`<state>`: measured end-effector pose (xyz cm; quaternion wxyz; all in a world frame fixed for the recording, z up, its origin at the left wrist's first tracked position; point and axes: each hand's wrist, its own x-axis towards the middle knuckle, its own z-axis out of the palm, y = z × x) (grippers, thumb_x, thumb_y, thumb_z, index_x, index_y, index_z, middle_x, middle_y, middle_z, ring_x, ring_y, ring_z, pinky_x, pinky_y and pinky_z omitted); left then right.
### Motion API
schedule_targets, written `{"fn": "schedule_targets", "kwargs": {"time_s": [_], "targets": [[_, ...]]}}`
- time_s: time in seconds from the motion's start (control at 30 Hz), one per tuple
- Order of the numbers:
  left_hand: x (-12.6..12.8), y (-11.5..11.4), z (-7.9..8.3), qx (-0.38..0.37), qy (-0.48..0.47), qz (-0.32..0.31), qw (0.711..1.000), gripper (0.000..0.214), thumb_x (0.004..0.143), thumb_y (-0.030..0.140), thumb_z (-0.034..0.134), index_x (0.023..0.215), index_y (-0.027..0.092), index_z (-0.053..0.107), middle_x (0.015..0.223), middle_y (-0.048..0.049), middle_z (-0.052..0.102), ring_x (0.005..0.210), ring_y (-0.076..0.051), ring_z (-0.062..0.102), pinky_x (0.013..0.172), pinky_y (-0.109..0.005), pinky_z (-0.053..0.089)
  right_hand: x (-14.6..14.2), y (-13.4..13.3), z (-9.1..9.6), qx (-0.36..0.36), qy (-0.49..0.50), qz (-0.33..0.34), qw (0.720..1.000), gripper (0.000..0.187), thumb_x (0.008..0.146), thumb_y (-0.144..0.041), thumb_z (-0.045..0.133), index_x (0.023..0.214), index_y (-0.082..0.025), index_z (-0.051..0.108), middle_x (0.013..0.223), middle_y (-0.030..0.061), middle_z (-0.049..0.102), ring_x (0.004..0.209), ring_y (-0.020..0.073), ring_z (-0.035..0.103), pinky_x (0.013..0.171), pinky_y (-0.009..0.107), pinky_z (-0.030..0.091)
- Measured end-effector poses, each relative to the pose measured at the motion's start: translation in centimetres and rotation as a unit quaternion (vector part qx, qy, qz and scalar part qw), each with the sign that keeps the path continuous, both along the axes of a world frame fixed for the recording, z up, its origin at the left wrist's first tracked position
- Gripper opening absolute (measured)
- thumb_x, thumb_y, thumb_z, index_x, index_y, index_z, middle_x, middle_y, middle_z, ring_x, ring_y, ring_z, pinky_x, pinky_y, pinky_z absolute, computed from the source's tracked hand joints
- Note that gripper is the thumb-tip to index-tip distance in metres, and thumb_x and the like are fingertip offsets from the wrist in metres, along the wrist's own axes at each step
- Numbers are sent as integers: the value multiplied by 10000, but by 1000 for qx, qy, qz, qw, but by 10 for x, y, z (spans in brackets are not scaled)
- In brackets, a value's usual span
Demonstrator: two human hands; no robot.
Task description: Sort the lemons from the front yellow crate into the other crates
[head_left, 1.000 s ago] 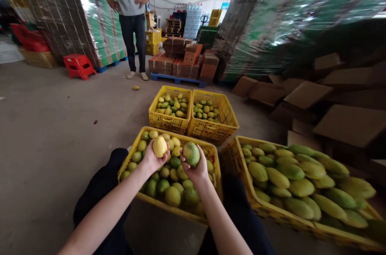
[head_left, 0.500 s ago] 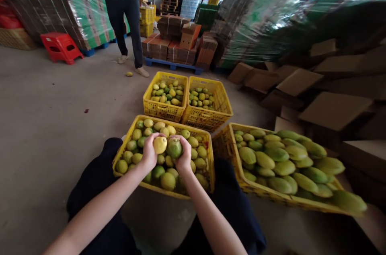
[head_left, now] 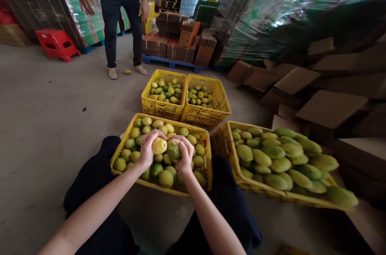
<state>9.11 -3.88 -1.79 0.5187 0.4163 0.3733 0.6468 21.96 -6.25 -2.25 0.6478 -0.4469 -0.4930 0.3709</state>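
Observation:
Over the near yellow crate (head_left: 183,193), my left hand (head_left: 146,148) is closed around a yellow lemon (head_left: 159,145), its pointed end showing. Beside it my right hand (head_left: 185,153) grips a darker green lemon (head_left: 174,149) with its stem end turned up. The two fruits are close together. Below them the crate holds many green and yellow lemons (head_left: 166,178), which my hands partly cover.
Right of my knee stands a crate (head_left: 238,174) heaped with long-looking green-yellow fruits (head_left: 280,166). Two more yellow crates (head_left: 163,107) with lemons stand ahead. Flattened cardboard (head_left: 331,108) lies at right. A person (head_left: 120,17) stands beyond, near a red stool (head_left: 57,44) and a fruit on the floor (head_left: 128,72).
Both lemons have turned slightly in my hands. The other person has lowered both arms and shifted a foot. My view has moved a little.

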Motion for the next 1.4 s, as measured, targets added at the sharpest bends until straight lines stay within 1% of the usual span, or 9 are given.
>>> {"fn": "schedule_targets", "kwargs": {"time_s": [0.1, 0.2, 0.3, 0.4, 0.57, 0.8, 1.1, 1.23, 1.4], "targets": [[2, 1, 0, -13, -5, -9, 1000, 296, 803, 340, 586, 586, 185, 715, 699, -52, 684, 751, -196, 620, 784, -277, 483, -1, 1, -2, 17, 14, -3, 1000, 343, 879, -500, 569, 789, -228, 757, 796, 48, 738, 798, 244, 662, 786, 381, 519], [5, 7, 2, -149, -88, -10, 985, 269, 798, 298, 555, 593, 177, 679, 652, -46, 672, 719, -188, 645, 722, -262, 497, -4, 5, -7, -12, 49, -8, 999, 327, 878, -485, 578, 780, -231, 759, 798, 43, 735, 807, 232, 649, 787, 362, 508], [6, 13, 6, -336, -216, -14, 917, 224, 848, 264, 518, 689, 176, 650, 607, -18, 647, 635, -172, 645, 631, -255, 504, -9, 13, -13, -80, 136, 0, 987, 276, 825, -477, 628, 785, -230, 745, 827, 13, 725, 832, 202, 635, 791, 318, 501], [5, 18, 10, -415, -282, -31, 864, 210, 919, 294, 508, 803, 180, 640, 631, -1, 654, 556, -150, 620, 541, -244, 476, -12, 22, -16, -149, 266, 21, 952, 213, 701, -426, 733, 779, -231, 700, 788, -42, 694, 770, 156, 622, 723, 262, 498], [5, 22, 11, -422, -264, -112, 860, 239, 944, 380, 563, 917, 164, 661, 650, -19, 645, 492, -136, 568, 477, -233, 451, -10, 28, -5, -253, 376, 6, 891, 92, 747, -258, 715, 762, -212, 637, 718, -60, 691, 659, 125, 619, 628, 232, 510], [1, 26, 20, -412, -245, -97, 872, 333, 1011, 352, 405, 1013, 148, 668, 639, -48, 654, 464, -152, 588, 401, -228, 446, 1, 30, 8, -353, 448, 2, 821, 183, 886, -372, 602, 788, -221, 632, 631, -18, 685, 546, 163, 627, 525, 285, 556], [-5, 30, 26, -416, -308, -50, 854, 227, 990, 341, 555, 1088, 163, 656, 708, -51, 681, 584, -163, 682, 509, -226, 584, 9, 31, 13, -429, 443, -73, 784, 185, 906, -400, 632, 805, -248, 596, 614, -44, 659, 535, 148, 609, 489, 257, 542], [-11, 29, 25, -421, -306, -48, 853, 241, 986, 340, 514, 994, 148, 659, 662, -68, 672, 507, -157, 648, 439, -218, 541, 12, 30, 13, -435, 446, -42, 781, 220, 938, -418, 570, 831, -231, 615, 636, -8, 683, 540, 165, 633, 459, 251, 507], [-9, 31, 17, -409, -320, -58, 853, 343, 1018, 309, 411, 1190, 149, 662, 699, -64, 713, 534, -181, 666, 442, -242, 533, 9, 31, 3, -439, 451, -18, 777, 263, 985, -396, 480, 836, -224, 614, 642, 7, 688, 551, 174, 650, 493, 271, 535]]}}
